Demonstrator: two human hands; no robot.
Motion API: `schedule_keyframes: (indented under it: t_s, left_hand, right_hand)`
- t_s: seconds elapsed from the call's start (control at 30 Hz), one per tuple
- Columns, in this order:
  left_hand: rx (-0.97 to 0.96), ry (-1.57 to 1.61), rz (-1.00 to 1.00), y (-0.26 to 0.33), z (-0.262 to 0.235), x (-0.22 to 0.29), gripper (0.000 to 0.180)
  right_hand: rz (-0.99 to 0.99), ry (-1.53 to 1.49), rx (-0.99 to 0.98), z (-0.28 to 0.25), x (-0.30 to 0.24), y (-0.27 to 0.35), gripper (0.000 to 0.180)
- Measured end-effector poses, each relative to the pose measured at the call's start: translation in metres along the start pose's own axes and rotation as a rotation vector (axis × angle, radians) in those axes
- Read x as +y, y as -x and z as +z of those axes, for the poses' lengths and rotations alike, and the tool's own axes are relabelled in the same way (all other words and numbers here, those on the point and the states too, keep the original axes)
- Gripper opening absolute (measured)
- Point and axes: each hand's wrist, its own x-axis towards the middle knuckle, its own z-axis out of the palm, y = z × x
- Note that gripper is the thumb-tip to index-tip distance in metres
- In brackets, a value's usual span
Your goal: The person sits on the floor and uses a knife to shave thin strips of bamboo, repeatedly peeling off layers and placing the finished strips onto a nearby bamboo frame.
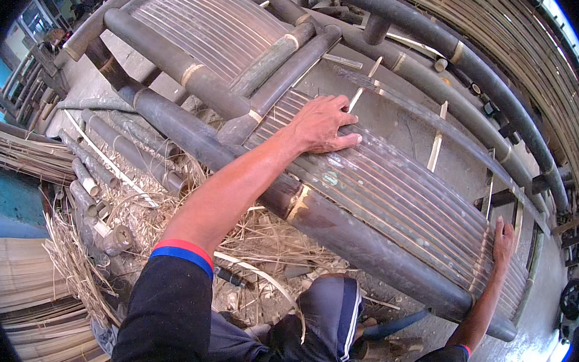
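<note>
A long dark bamboo frame, like a bench or daybed, runs diagonally in front of me, with a thick front pole [348,234]. Narrow bamboo slats [399,186] lie side by side along it, their dark surface marked with pale spots. Across their left part reaches my left hand [324,124], bent over the far edge of the slats with thumb and fingers somewhat apart. At their right end my right hand [503,240] is closed around the same far edge; some of its fingers are hidden. Beyond the slats, thin light crosspieces [437,139] span an uncovered part of the frame.
Curved bamboo rails [456,52] form the back of the frame. A finished-looking slatted panel [206,24] stands at the upper left. Shavings and strips [165,238] cover the floor by my legs, beside cut bamboo poles [123,146]. Bundled slats [28,269] are stacked at the left.
</note>
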Motion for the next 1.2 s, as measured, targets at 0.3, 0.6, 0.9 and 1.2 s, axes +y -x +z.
schedule_keyframes:
  t_s: [0.3,0.6,0.9,1.2]
  left_hand:
    - [-0.006,-0.052,-0.096,0.0,0.0,0.001,0.043]
    - [-0.077,-0.154,-0.107,-0.01,0.001,0.008,0.048]
    - [-0.187,-0.166,-0.171,-0.009,0.019,0.005,0.055]
    - [-0.221,-0.289,-0.203,0.004,0.043,0.116,0.092]
  right_hand:
    - [0.245,0.082,-0.226,-0.013,-0.017,0.005,0.078]
    - [0.218,0.162,-0.182,-0.009,0.007,0.012,0.077]
    - [0.196,0.239,-0.165,-0.005,0.007,0.008,0.072]
    - [0.148,0.255,-0.141,-0.007,-0.001,0.015,0.062]
